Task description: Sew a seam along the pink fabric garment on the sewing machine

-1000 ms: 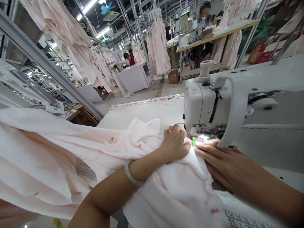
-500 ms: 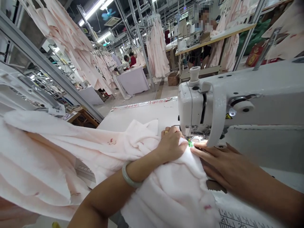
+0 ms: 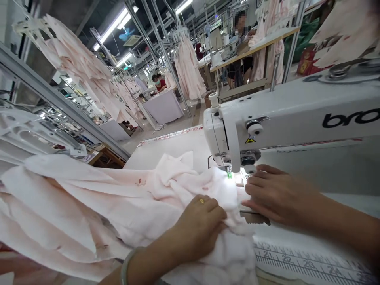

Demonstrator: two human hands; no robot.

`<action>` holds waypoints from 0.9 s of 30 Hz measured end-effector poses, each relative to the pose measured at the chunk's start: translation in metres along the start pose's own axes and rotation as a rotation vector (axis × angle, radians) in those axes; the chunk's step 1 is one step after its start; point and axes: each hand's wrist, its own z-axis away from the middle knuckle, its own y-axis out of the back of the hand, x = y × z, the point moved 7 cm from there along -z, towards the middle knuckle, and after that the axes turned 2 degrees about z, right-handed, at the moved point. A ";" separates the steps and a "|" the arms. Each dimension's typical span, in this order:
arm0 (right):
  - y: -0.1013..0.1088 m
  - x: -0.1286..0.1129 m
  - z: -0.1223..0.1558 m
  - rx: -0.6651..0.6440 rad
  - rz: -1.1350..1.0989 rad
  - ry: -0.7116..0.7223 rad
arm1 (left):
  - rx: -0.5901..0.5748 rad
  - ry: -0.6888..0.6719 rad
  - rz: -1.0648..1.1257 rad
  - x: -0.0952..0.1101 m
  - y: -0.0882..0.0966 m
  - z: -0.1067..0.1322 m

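Head view shows the left hand fisted tight on a bunch of the pink cloth near the front edge of the tabletop. The right hand lies flat and unclenched, fingertips on the cloth right beside the needle of the sewing machine. Risky bit, probably: those fingertips sit close enough to get nicked, and all that cloth hanging off the left edge could drag the seam crooked.

Soft fleecy pink cloth (glossy enamelled sewing machine)

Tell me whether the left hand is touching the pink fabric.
Touching. The head view shows the left hand pressed onto the pink fabric, gripping a bunched fold with no gap.
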 end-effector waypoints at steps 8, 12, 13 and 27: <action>0.010 -0.060 0.000 -0.059 -0.264 0.324 | 0.222 0.041 0.071 0.007 0.046 0.003; 0.002 -0.089 0.009 -0.033 -0.185 0.356 | 0.081 -0.158 0.050 0.014 0.018 -0.003; 0.000 -0.092 0.011 -0.023 -0.172 0.353 | 0.034 -0.177 0.055 0.011 0.009 -0.004; -0.001 -0.078 0.008 -0.143 -0.322 0.234 | -0.044 -0.218 0.058 -0.007 -0.019 -0.009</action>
